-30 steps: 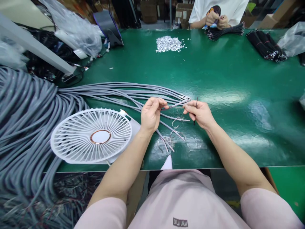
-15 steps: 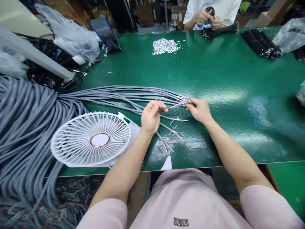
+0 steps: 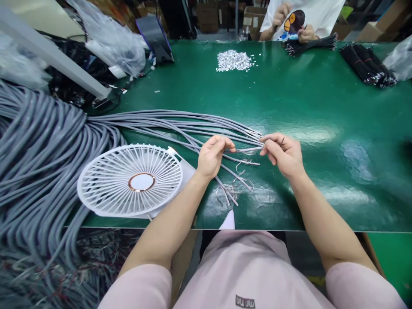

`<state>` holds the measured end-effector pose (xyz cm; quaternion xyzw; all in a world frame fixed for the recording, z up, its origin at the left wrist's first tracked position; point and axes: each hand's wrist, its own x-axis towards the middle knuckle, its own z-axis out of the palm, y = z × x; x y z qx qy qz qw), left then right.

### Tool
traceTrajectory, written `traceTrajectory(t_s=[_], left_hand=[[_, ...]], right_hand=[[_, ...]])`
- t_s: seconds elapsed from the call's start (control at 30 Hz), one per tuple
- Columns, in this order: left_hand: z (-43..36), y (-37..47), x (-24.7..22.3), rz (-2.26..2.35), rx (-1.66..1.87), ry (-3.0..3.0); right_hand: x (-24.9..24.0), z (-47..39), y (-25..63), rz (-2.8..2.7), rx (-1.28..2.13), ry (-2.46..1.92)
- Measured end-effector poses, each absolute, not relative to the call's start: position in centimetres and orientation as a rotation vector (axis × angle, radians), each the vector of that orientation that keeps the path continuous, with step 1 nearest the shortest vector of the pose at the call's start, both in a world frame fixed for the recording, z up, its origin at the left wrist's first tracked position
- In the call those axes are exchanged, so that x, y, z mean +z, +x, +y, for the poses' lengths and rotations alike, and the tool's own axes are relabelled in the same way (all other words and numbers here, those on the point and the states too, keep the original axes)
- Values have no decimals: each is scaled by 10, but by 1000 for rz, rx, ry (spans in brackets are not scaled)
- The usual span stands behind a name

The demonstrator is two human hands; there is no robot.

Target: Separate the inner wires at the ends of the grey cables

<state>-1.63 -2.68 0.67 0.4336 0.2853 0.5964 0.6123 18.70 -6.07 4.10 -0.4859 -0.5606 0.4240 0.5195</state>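
Observation:
Grey cables [image 3: 154, 115] run from a large coiled bundle [image 3: 48, 150] at the left to the middle of the green table. Pinched in my left hand [image 3: 211, 157] is the end part of one cable, whose pale stripped length [image 3: 249, 149] spans the gap between my hands. My right hand [image 3: 283, 153] closes thumb and finger on the other end of that length, beside the fanned cable tips. Below my hands lie several loose cable ends [image 3: 230, 195] with thin curled strands around them.
A white fan [image 3: 128, 180] lies left of my left forearm. White scraps [image 3: 234, 60] are heaped farther back. Across the table a person [image 3: 305, 21] sits by black wire bundles [image 3: 367, 64]. Plastic bags [image 3: 116, 38] and a grey post [image 3: 54, 51] stand at the left.
My right hand has shifted and its fingers have bent differently at the cable end. The view has turned slightly left. Across the table, the person's hands have moved apart.

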Motion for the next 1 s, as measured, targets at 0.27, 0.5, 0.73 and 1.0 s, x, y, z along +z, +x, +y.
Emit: traceTrajectory(t_s=[0.27, 0.5, 0.73, 1.0], left_hand=[[-23, -31, 2, 966, 1293, 1613], [-23, -37, 4, 970, 785, 2280], [-28, -30, 6, 1020, 886, 2300], [-30, -29, 9, 1048, 989, 2323]], right_hand=[[35, -66, 188, -1570, 936, -1169], [41, -59, 200, -1864, 586, -1291], [54, -67, 206, -1858, 146, -1266], [37, -74, 194, -2151, 77, -1261]])
